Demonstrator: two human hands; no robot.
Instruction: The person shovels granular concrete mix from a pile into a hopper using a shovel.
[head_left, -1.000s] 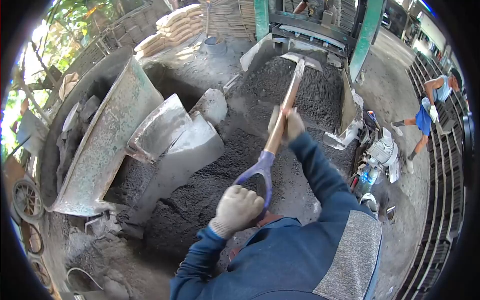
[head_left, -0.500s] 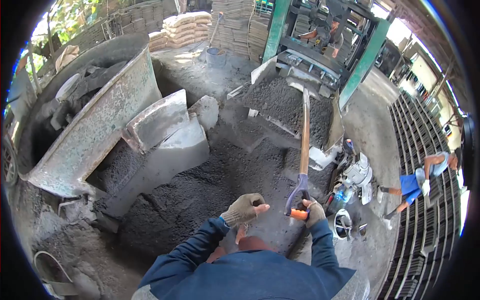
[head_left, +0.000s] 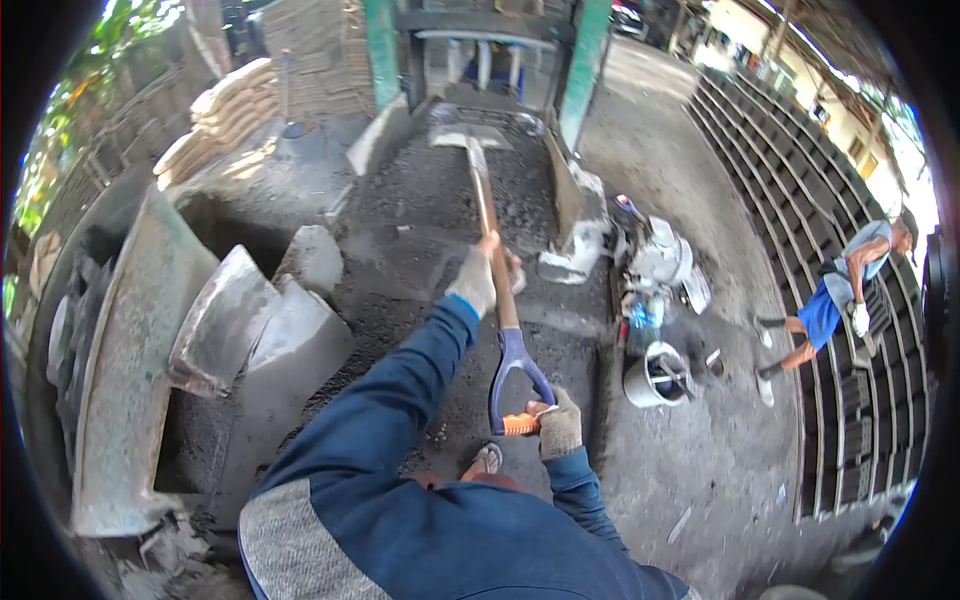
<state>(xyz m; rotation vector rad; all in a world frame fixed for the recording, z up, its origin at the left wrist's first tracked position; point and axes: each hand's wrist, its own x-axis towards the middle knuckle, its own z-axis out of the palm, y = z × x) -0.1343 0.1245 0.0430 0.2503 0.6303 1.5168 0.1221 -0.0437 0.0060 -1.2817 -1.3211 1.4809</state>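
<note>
A shovel (head_left: 484,200) with a wooden shaft and a purple D-shaped handle stretches away from me. My left hand (head_left: 478,278), in a knitted glove with bare fingertips, is closed around the middle of the shaft. At the orange grip of the handle, my right hand (head_left: 560,424), gloved the same way, is wrapped on its right side. The shovel's blade lies at the far end of the dark, crumbly mix (head_left: 400,190), near the foot of a green-framed machine (head_left: 582,80). How deep the blade sits is not clear.
A big rusty drum (head_left: 130,340) and slanted metal plates (head_left: 222,320) stand at left. Stacked sacks (head_left: 225,115) lie behind. To the right are a white bucket (head_left: 655,378) and motor-like equipment (head_left: 660,255). A person in blue shorts (head_left: 822,310) steps beside long racks (head_left: 850,430).
My left hand, previously off the shovel with curled fingers, has taken hold of the shaft. My view has turned right and moved closer to the machine. The right hand keeps the handle.
</note>
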